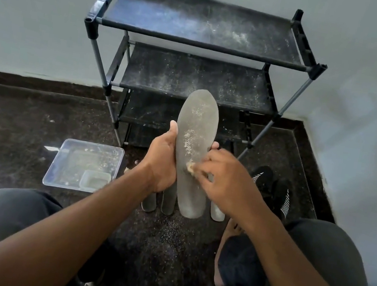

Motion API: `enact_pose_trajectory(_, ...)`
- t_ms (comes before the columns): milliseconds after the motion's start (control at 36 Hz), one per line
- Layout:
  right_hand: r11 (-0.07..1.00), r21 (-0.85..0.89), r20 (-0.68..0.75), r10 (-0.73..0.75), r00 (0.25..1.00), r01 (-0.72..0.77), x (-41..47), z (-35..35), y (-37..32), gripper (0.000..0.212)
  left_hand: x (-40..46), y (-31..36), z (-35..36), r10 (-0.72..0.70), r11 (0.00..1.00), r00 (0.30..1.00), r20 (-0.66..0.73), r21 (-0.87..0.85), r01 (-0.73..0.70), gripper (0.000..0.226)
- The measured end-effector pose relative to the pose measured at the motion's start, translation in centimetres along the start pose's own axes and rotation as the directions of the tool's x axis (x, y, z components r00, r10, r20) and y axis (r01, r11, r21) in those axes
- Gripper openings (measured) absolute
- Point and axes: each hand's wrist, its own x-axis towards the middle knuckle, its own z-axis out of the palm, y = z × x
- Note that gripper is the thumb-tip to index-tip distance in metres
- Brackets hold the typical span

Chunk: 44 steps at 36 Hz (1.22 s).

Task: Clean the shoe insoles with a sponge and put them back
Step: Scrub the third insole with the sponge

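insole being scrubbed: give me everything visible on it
The grey insole is flat, thin and foam-like, rounded at both ends, held up lengthwise with its toe pointing away toward the shoe rack. Whitish specks mark its middle. The left hand grips its left edge; the right hand presses a small tan sponge against its lower half.

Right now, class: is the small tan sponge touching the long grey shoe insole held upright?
Touching. The head view shows the right hand pressing the small tan sponge against the long grey insole, with no gap between them; the left hand grips the insole's edge.
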Motion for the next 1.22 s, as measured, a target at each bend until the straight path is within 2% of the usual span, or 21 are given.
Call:
enact_pose_trajectory(83, 0.994, 0.108, 0.145, -0.026, 0.989, 0.01, -0.5, 0.1, 0.0, 0.016, 0.2, 0.2, -0.1, 0.013, 1.0, 0.999, -0.036, -0.026, -0.014, 0.08)
enact_pose_trajectory(167, 0.986, 0.164, 0.011, -0.026, 1.0, 0.024, -0.8, -0.7, -0.4, 0.018, 0.0, 0.2, -0.2, 0.01, 1.0, 0.998, -0.055, 0.008, -0.01, 0.078)
enact_pose_trajectory(250, 1.0, 0.015, -0.144, -0.012, 0.99, 0.014, 0.1, -0.8, -0.3, 0.018, -0.2, -0.1, 0.1, 0.007, 0.997, 0.998, -0.055, 0.074, -0.003, 0.074)
enact_pose_trajectory(306, 0.995, -0.092, -0.162, -0.043, 0.986, 0.029, 0.6, -0.6, -0.3, 0.014, -0.3, -0.2, 0.4, 0.014, 0.996, 0.998, -0.054, 0.085, -0.009, 0.073)
enact_pose_trajectory(389, 0.992, -0.098, 0.026, -0.075, 0.997, 0.077, 0.1, 0.2, -0.5, 0.016, -0.3, -0.1, 0.5, 0.021, 0.998, 0.998, -0.052, 0.068, -0.017, 0.076)
enact_pose_trajectory(444, 0.998, 0.053, 0.14, -0.047, 0.989, 0.04, -0.6, 0.2, -0.7, 0.02, -0.3, 0.1, 0.4, 0.012, 1.0, 0.999, -0.044, 0.021, -0.011, 0.081)
enact_pose_trajectory(472, 0.992, 0.121, 0.133, -0.043, 0.99, 0.027, -0.8, 0.0, -0.9, 0.023, -0.3, 0.1, 0.3, 0.01, 1.0, 0.999, -0.045, 0.007, -0.009, 0.083)
enact_pose_trajectory(528, 0.991, 0.131, 0.027, -0.031, 0.999, 0.027, -0.8, -0.4, -0.7, 0.029, -0.3, 0.1, 0.2, 0.001, 1.0, 0.999, -0.05, 0.03, 0.0, 0.082)
enact_pose_trajectory(583, 1.0, 0.02, -0.091, -0.02, 0.996, 0.022, -0.3, -0.7, -0.3, 0.021, -0.4, 0.0, 0.2, 0.007, 0.998, 0.998, -0.056, 0.07, -0.003, 0.077)
enact_pose_trajectory(639, 0.995, -0.097, -0.128, -0.019, 0.992, 0.007, 0.3, -0.8, 0.0, 0.013, -0.5, 0.0, 0.6, 0.024, 0.997, 0.998, -0.063, 0.077, -0.019, 0.073)
enact_pose_trajectory(694, 0.993, -0.12, -0.006, -0.008, 1.0, 0.007, 0.4, -0.4, 0.1, 0.024, -0.4, 0.0, 0.6, 0.034, 0.999, 0.997, -0.062, 0.042, -0.031, 0.075)
enact_pose_trajectory(778, 1.0, -0.025, 0.236, 0.003, 0.972, 0.003, -0.5, 0.2, 0.0, 0.038, 0.0, 0.0, 0.2, 0.031, 0.999, 0.999, -0.042, -0.038, -0.032, 0.088)
enact_pose_trajectory(806, 0.999, 0.037, 0.232, -0.007, 0.973, -0.002, -0.7, 0.1, -0.1, 0.038, 0.1, 0.0, 0.1, 0.029, 0.998, 0.999, -0.038, -0.053, -0.031, 0.091)
enact_pose_trajectory(861, 0.996, 0.094, 0.12, -0.017, 0.993, 0.006, -0.7, -0.1, -0.2, 0.034, 0.3, 0.0, -0.1, 0.026, 0.999, 0.999, -0.029, -0.033, -0.027, 0.093)
enact_pose_trajectory(917, 1.0, 0.012, 0.026, 0.002, 1.0, -0.003, 0.0, -0.2, 0.0, 0.023, 0.3, 0.2, -0.1, 0.028, 1.0, 0.999, -0.029, 0.001, -0.028, 0.092)
enact_pose_trajectory(944, 0.998, -0.054, 0.027, 0.014, 1.0, -0.012, 0.3, 0.0, 0.1, 0.02, 0.4, 0.4, -0.1, 0.04, 0.999, 0.999, -0.031, 0.007, -0.04, 0.091)
enact_pose_trajectory(1000, 0.996, -0.091, 0.141, 0.038, 0.989, -0.025, 0.6, 0.3, 0.4, 0.017, 0.5, 0.7, -0.2, 0.066, 0.998, 0.997, -0.047, -0.006, -0.066, 0.09)
enact_pose_trajectory(1056, 0.999, 0.0, 0.284, 0.047, 0.958, -0.049, 0.3, 0.3, 0.4, 0.013, 0.6, 1.1, -0.4, 0.093, 0.996, 0.994, -0.065, -0.011, -0.094, 0.09)
enact_pose_trajectory(1083, 0.996, 0.061, 0.308, 0.038, 0.951, -0.06, 0.1, 0.1, 0.4, 0.01, 0.6, 1.3, -0.5, 0.109, 0.994, 0.991, -0.071, -0.007, -0.11, 0.089)
enact_pose_trajectory(1139, 0.99, 0.133, 0.215, 0.024, 0.976, -0.054, 0.0, -0.4, 0.2, 0.008, 0.6, 1.4, -0.6, 0.117, 0.993, 0.991, -0.066, -0.005, -0.117, 0.089)
enact_pose_trajectory(1222, 0.995, 0.097, -0.003, 0.013, 1.0, -0.013, 0.6, -0.3, 0.2, 0.009, 0.5, 1.3, -0.3, 0.104, 0.994, 0.993, -0.063, -0.022, -0.106, 0.089)
